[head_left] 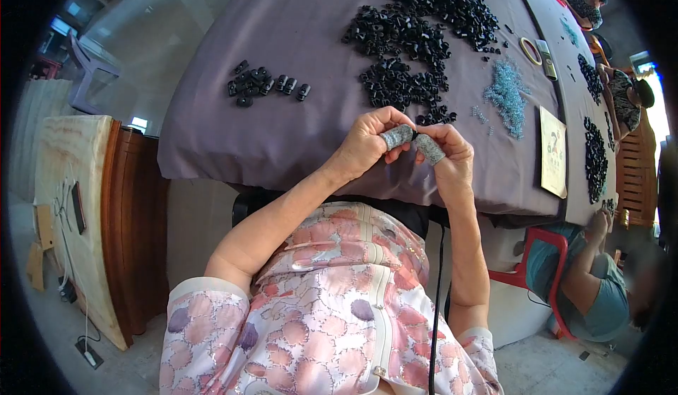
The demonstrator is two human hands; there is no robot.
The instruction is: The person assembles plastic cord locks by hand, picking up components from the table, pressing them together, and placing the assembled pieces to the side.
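Worktop, draped: blk pcs heaped; sm. blk part held btwn. L hand & R hand, grips pinched narrow.

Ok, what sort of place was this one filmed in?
Probably a small indoor workroom for hand assembly. Piles of small black parts and a heap of pale blue bits lie on a cloth-covered table, and another person sits nearby.

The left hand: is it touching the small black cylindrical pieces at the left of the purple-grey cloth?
Apart. The head view shows a wide gap of cloth between the left hand and these black pieces.
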